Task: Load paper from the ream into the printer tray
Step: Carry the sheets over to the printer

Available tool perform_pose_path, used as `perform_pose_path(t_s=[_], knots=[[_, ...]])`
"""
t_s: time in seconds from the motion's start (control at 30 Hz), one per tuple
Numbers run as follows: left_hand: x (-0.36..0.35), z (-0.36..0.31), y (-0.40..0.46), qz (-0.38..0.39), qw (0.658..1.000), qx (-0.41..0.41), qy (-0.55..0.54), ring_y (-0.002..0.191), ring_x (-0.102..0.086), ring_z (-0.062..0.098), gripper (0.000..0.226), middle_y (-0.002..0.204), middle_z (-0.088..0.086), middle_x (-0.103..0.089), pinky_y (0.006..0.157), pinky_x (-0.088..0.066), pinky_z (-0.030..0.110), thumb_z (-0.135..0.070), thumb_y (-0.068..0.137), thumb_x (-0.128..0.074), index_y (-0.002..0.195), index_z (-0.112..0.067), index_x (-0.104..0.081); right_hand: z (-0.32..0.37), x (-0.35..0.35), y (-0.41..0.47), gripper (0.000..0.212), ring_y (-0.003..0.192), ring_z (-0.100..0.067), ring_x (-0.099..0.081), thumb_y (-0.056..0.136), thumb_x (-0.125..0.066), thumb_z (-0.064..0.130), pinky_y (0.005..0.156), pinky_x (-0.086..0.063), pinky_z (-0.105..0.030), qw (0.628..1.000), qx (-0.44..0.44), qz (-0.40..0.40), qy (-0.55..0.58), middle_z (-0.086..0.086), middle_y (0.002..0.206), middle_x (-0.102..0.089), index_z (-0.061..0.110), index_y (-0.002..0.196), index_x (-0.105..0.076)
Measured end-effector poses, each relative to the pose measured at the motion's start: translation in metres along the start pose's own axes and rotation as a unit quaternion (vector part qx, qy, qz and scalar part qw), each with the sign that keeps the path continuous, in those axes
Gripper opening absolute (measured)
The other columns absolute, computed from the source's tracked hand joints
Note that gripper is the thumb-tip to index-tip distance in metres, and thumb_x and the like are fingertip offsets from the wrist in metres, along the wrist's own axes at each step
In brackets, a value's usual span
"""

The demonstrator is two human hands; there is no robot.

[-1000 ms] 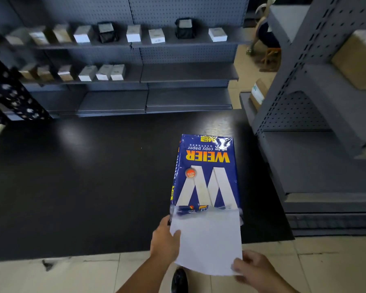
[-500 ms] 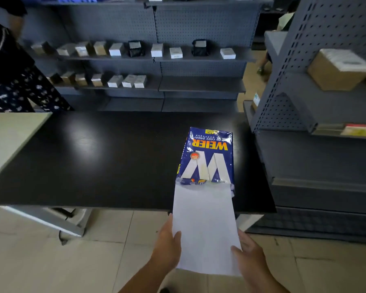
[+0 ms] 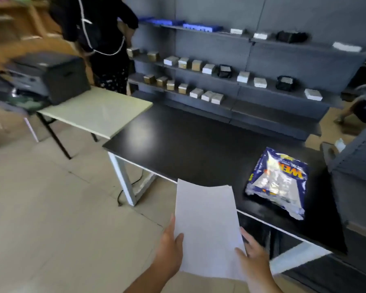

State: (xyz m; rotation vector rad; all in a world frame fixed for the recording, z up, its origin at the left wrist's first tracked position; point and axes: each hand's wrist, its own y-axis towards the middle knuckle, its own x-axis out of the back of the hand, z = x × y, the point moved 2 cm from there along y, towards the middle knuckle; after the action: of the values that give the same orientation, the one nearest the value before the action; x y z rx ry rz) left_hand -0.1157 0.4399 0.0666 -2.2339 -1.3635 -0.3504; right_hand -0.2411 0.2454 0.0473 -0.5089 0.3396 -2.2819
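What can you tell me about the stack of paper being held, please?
The stack of paper is plain white, a thin sheaf of sheets, its far edge bowed slightly. It is clear of the ream wrapper and held over the floor at the near edge of the black table. The left hand grips its left edge, and the right hand grips its right corner.
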Motion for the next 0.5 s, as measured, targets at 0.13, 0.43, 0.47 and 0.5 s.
perform_pose_path(t_s=[0.13,0.43,0.47,0.5], knots=[[0.098,0.049,-0.028,-0.088,0.995,0.035,-0.025,0.123,-0.044,0.018,0.057,0.14,-0.003,-0.043,0.108,-0.033,0.035,-0.02,0.094,-0.044,0.144,-0.032,-0.021,0.035,-0.103,-0.021,0.059,0.096,-0.009,-0.07,0.081,-0.05,-0.016,0.083,-0.054,-0.028,0.995,0.013,0.091,-0.025,-0.004,0.112,-0.073,0.018,0.128,-0.059],[0.255,0.137,-0.112,-0.265,0.957,0.083,-0.079,0.117,-0.048,0.013,0.054,0.131,-0.015,-0.049,0.099,-0.037,0.034,-0.019,0.094,-0.04,0.142,-0.036,-0.022,0.103,-0.285,-0.121,0.055,0.088,0.0,-0.071,0.079,-0.047,-0.004,0.065,-0.055,-0.015,0.96,0.071,0.255,-0.086,0.014,0.103,-0.075,0.029,0.119,-0.066],[0.267,0.141,-0.12,-0.28,0.952,0.082,-0.09,0.113,-0.05,0.008,0.053,0.126,-0.022,-0.051,0.097,-0.038,0.032,-0.017,0.094,-0.039,0.141,-0.037,-0.025,0.105,-0.3,-0.128,0.055,0.09,-0.002,-0.071,0.08,-0.047,-0.004,0.068,-0.056,-0.017,0.956,0.076,0.269,-0.091,0.013,0.105,-0.075,0.029,0.12,-0.064],[0.278,0.143,-0.128,-0.293,0.948,0.072,-0.1,0.106,-0.051,-0.002,0.053,0.118,-0.029,-0.05,0.091,-0.04,0.028,-0.012,0.093,-0.039,0.137,-0.04,-0.029,0.108,-0.313,-0.135,0.057,0.092,-0.003,-0.071,0.081,-0.046,-0.005,0.072,-0.056,-0.019,0.95,0.081,0.285,-0.097,0.012,0.108,-0.074,0.028,0.124,-0.062]])
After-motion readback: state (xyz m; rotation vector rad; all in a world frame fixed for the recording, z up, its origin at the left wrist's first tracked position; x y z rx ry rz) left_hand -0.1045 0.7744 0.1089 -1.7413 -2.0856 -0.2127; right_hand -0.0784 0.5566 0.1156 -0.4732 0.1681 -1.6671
